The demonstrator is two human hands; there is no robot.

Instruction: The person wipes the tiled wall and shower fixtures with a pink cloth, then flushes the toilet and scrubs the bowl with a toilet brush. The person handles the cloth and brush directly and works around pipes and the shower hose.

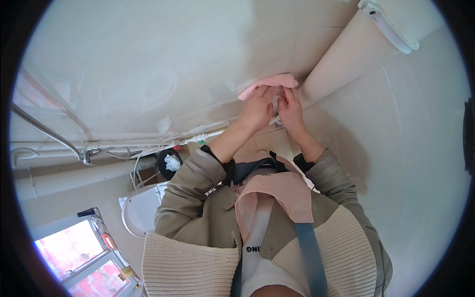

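A folded pink cloth lies against the pale tiled wall, close beside a thick white pipe. My left hand has its fingers bent onto the cloth's near edge. Right next to it, the fingertips of my right hand grip the cloth's right end. Both thumbs point in toward each other with a small gap between them. Part of the fingers is hidden by the cloth's folds.
Thin white water pipes run along the wall at left, below a curved metal tap pipe. A black bin with crumpled white paper stands beside a white toilet. A window is at lower left.
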